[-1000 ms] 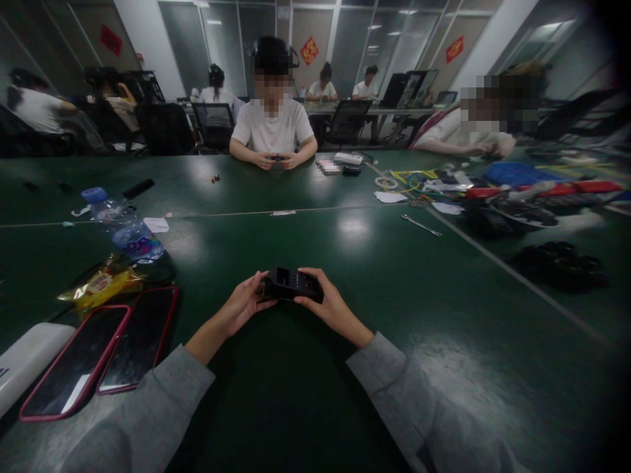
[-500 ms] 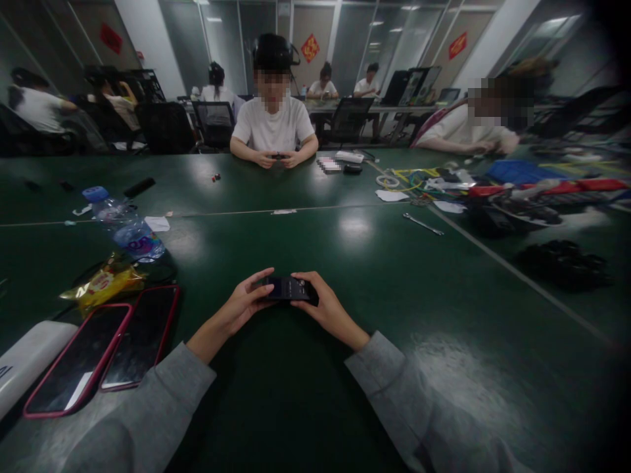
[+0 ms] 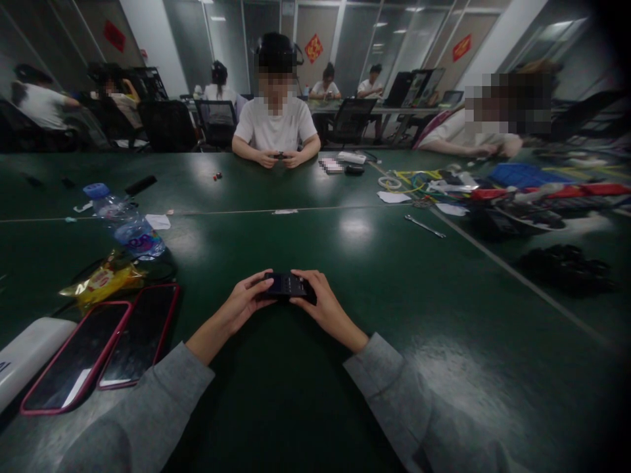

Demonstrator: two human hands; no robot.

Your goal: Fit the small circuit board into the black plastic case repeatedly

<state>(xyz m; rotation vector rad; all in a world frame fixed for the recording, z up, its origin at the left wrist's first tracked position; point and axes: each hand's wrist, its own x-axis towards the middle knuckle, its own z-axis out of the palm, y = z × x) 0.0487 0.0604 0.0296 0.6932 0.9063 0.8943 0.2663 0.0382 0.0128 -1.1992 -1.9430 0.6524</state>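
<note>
A small black device with a screen is held sideways between my two hands, just above the green tabletop. Its screen faces up toward me and bears small pale marks too fine to read. At its left end my left hand grips it, thumb lying over the top face and index finger along the far edge. My right hand pinches the other end, with the thumb at the near edge and the index finger at the far edge. The undersides of both hands are hidden.
On the green table, two red-cased phones, a white power bank, a yellow snack packet and a plastic bottle stand left. A wrench and tangled cables lie right. A person sits opposite.
My left thumb has shifted slightly up over the device. Both hands keep their hold; the whole view has moved a little.
</note>
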